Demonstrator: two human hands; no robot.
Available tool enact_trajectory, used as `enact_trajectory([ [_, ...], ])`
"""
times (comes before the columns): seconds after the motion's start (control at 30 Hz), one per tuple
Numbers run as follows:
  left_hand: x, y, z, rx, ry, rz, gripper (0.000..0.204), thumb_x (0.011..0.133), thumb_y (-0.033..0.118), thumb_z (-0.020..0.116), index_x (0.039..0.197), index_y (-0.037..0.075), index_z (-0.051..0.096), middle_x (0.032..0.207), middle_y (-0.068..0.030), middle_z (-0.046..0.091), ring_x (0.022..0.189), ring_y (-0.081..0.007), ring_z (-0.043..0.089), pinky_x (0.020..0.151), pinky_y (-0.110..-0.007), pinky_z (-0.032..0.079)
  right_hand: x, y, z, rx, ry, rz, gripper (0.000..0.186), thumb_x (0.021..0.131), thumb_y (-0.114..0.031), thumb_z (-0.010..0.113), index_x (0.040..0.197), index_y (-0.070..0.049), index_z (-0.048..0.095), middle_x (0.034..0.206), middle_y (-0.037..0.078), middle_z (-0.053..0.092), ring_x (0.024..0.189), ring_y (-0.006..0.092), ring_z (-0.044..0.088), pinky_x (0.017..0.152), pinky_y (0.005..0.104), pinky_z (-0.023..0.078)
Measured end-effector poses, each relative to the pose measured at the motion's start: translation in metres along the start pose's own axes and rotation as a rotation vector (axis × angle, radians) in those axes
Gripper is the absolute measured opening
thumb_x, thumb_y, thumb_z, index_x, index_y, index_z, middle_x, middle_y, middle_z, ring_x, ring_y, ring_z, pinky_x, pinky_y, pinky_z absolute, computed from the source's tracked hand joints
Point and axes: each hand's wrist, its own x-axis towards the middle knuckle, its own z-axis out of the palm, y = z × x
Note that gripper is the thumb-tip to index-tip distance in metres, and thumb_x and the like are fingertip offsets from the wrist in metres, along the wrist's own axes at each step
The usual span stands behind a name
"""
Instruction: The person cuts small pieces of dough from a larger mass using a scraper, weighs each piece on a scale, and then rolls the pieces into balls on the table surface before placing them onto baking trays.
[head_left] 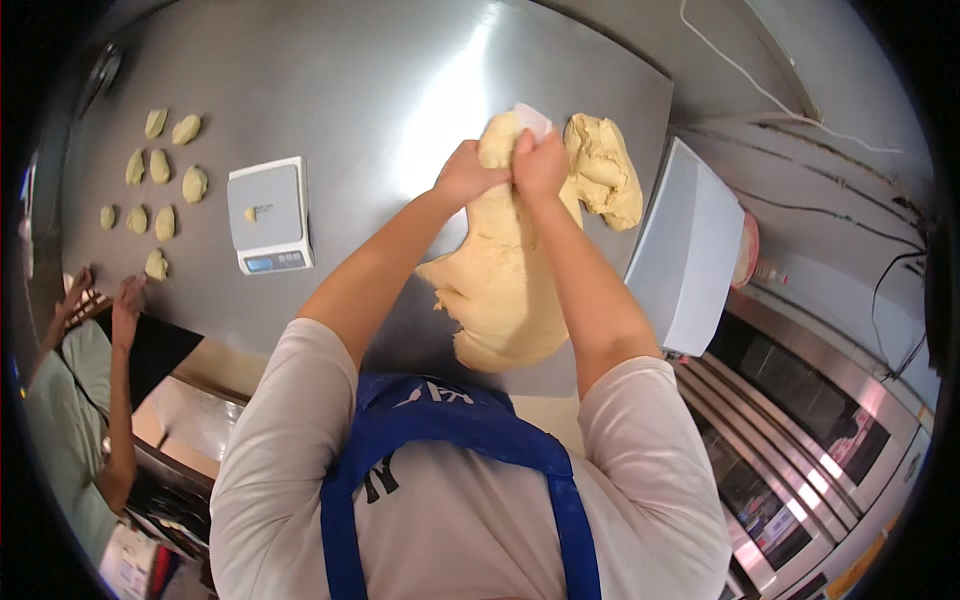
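Gripping white scraper point(533, 119), right hand point(541, 165); left hand point(472, 178) clasping narrow far end of yellow dough mass point(505, 280) on steel table point(370, 80). Long axis runs from hands toward blue apron point(420, 425); right hand nearer separate lump point(605, 170).

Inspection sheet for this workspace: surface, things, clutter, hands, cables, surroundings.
Surface: steel table, shiny, with a bright reflection.
Things: large dough with a narrow far end; second lump to its right; nine small pieces at left; scale, display lit, carrying a dough bit.
Clutter: item at upper left, kind unclear.
Hands: left hand on the dough's narrow end; right hand holding a white scraper there.
Cables: white cable and dark cable, right, off the table.
Surroundings: co-worker's hands by the nearest small piece; white tub right of the table.
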Motion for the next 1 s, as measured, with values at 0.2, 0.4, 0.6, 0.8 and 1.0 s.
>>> enact_trajectory([
  [0.2, 0.014, -0.040, -0.024, -0.723, 0.039, -0.038, 0.046, 0.080, 0.011, 0.072, 0.122, 0.005, 0.053, 0.113, -0.0088, 0.063, 0.108, -0.0239, 0.062, 0.093, -0.041, 0.050, -0.010, -0.021, -0.051, 0.327, 0.062, -0.276, 0.033, 0.094, -0.025, 0.055, 0.109, 0.004, 0.061, 0.101, 0.025, 0.068, 0.093, 0.0409, 0.066, 0.083, 0.0478, 0.053],
  [0.4, 0.017, -0.038, -0.021, -0.729, 0.053, -0.032, 0.047, 0.077, 0.011, 0.074, 0.119, 0.002, 0.053, 0.106, -0.0131, 0.065, 0.098, -0.0264, 0.066, 0.083, -0.040, 0.056, -0.056, 0.001, -0.015, -0.272, -0.339, -0.259, 0.029, 0.091, -0.015, 0.051, 0.112, 0.003, 0.062, 0.103, 0.023, 0.068, 0.098, 0.0403, 0.066, 0.085, 0.0474, 0.053],
  [0.6, 0.013, -0.039, -0.033, -0.546, 0.136, 0.022, 0.040, 0.079, 0.009, 0.069, 0.116, 0.001, 0.058, 0.110, -0.0118, 0.065, 0.099, -0.0237, 0.066, 0.084, -0.036, 0.055, -0.052, 0.013, 0.004, -0.086, -0.207, -0.398, 0.020, 0.085, -0.013, 0.061, 0.093, 0.003, 0.067, 0.091, 0.023, 0.068, 0.084, 0.0422, 0.067, 0.077, 0.0486, 0.054],
  [0.8, -0.018, -0.015, -0.053, -0.603, 0.295, 0.191, 0.049, 0.075, 0.015, 0.074, 0.118, 0.001, 0.059, 0.106, -0.0107, 0.066, 0.097, -0.0207, 0.063, 0.085, -0.035, 0.053, -0.067, 0.014, 0.040, -0.067, 0.017, -0.471, 0.028, 0.086, -0.025, 0.066, 0.094, 0.002, 0.068, 0.090, 0.022, 0.069, 0.080, 0.0407, 0.066, 0.073, 0.0471, 0.054],
  [1.0, 0.005, -0.079, -0.135, -0.081, 0.826, -0.038, 0.056, 0.085, 0.034, 0.068, 0.125, -0.003, 0.055, 0.112, -0.0189, 0.064, 0.104, -0.0299, 0.061, 0.089, -0.043, 0.051, -0.083, -0.049, -0.021, 0.250, -0.028, -0.461, 0.027, 0.088, -0.025, 0.062, 0.092, 0.001, 0.067, 0.086, 0.024, 0.068, 0.079, 0.0419, 0.066, 0.074, 0.0479, 0.053],
])
